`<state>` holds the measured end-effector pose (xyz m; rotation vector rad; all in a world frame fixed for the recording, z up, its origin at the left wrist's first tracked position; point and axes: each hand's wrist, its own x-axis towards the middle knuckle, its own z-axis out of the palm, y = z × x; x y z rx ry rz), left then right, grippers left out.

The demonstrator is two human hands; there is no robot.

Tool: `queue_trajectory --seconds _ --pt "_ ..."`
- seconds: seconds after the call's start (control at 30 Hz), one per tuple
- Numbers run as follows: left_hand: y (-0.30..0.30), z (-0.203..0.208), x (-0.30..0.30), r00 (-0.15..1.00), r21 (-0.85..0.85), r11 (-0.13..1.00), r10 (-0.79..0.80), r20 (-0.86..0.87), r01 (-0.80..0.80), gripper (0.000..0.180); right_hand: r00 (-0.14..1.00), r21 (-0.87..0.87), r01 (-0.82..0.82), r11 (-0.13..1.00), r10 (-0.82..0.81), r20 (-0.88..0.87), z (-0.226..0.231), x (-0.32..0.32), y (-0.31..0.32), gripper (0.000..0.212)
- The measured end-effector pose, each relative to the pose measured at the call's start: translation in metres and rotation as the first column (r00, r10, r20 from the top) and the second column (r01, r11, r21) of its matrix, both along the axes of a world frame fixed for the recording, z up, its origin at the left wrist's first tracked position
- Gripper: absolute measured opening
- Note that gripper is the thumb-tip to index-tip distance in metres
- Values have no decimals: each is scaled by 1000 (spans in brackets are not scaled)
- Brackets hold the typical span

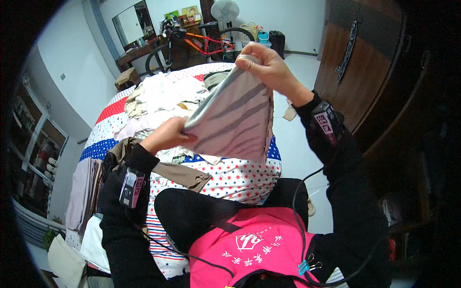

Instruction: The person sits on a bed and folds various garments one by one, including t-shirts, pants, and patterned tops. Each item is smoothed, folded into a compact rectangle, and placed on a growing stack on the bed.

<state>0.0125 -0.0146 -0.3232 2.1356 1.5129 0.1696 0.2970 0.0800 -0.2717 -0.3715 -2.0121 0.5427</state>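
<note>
My right hand (269,66), raised high, pinches the upper corner of a pinkish-grey cloth with darker slanting stripes (235,115). Lower and to the left, my left hand (169,136) grips the other end of the same pale edge. Between them the cloth hangs in a folded panel above the bed; whether it is a garment I cannot tell. Under my left forearm lie brown trousers (180,175) on the star-printed bed cover (240,175).
Loose white and beige clothes (168,91) are heaped across the bed. Folded clothes (81,192) are stacked at the left. An orange bicycle (206,45) and a fan (224,10) stand beyond the bed. On the right is a brown door (353,62). A dark cable (303,192) runs along my body.
</note>
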Motion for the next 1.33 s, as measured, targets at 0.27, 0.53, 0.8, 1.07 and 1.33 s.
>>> queue_trajectory --seconds 0.27,0.53,0.8,1.07,1.33 --pt "19 74 -64 776 437 870 -107 621 -230 28 901 148 64 987 -121 418 2 30 24 46" --pt "97 31 -55 748 130 878 305 589 -461 13 596 103 428 898 -366 715 -27 0 85 36" --pt "98 24 -53 604 449 788 -125 787 -422 19 700 213 577 788 -612 368 -11 -2 89 23" --pt "-81 -129 -30 967 697 687 33 254 -206 41 785 583 298 756 -542 301 -156 39 -5 9" --pt "-93 -189 27 959 -409 909 -181 -219 79 34 713 -479 194 856 212 668 -384 60 -81 28"
